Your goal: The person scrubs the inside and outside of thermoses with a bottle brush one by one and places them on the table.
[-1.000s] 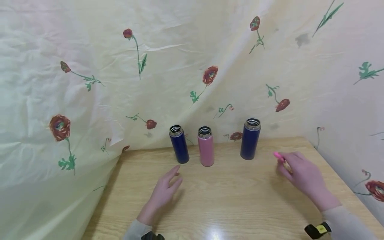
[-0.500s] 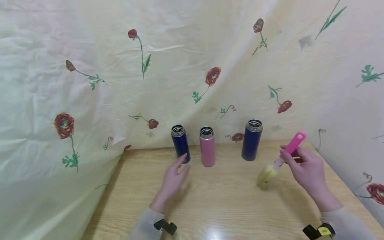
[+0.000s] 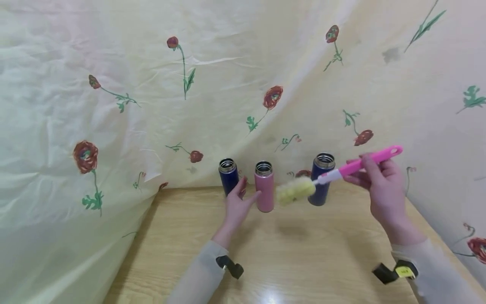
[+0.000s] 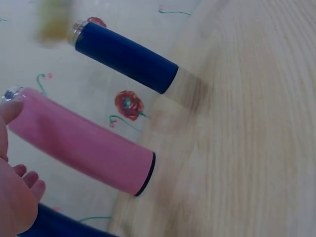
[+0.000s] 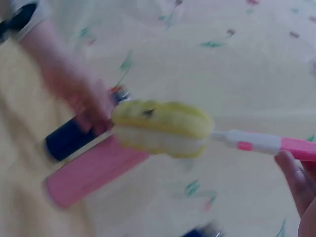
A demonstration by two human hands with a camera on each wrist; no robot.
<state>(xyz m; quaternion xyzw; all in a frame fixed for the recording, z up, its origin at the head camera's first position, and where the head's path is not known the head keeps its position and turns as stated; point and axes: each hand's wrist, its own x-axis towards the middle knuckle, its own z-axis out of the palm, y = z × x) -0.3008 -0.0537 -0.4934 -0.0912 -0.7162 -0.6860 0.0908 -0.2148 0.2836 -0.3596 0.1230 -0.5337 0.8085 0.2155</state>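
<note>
My right hand [image 3: 387, 194] grips the pink handle of a bottle brush [image 3: 373, 159], held above the table with its yellow sponge head [image 5: 160, 128] pointing left. The sponge hangs in front of the gap between the pink bottle [image 3: 264, 192] and the right blue bottle [image 3: 318, 194], partly covering the latter. My left hand [image 3: 236, 209] reaches up between the left blue bottle [image 3: 228, 177] and the pink one. Its thumb lies at the pink bottle's side and its fingers are spread, in front of the left blue bottle; contact cannot be made out. All three bottles stand upright without lids.
The bottles stand on a wooden table [image 3: 303, 261] near its back edge. Behind and at both sides hangs a cream cloth [image 3: 220, 105] with printed red flowers. A dark wrist camera [image 3: 229, 267] sits on my left sleeve, another [image 3: 395, 272] on the right.
My right hand has lifted the brush off the table and swung its sponge up and left towards the bottles. My left hand has moved forward and right, up to the pink bottle.
</note>
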